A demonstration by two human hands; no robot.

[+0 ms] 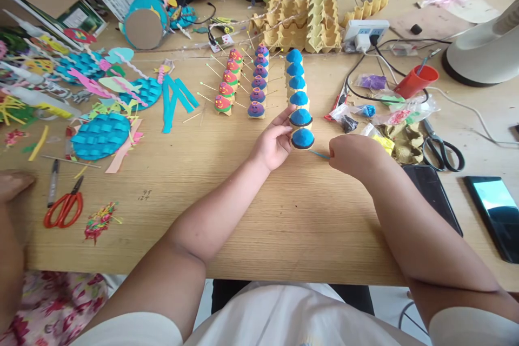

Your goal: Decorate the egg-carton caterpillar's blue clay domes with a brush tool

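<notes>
Well, the left hand [272, 143] pinches the bumpy blue strip [299, 99]: hold steady, pressing softly with the blue stick [320, 155] in the curled right hand [352, 154].

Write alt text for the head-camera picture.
A person's left hand holds a carton strip with six blue domes, while the right hand holds a thin blue stick near the closest dome. To the left are a red strip and a purple strip.
</notes>
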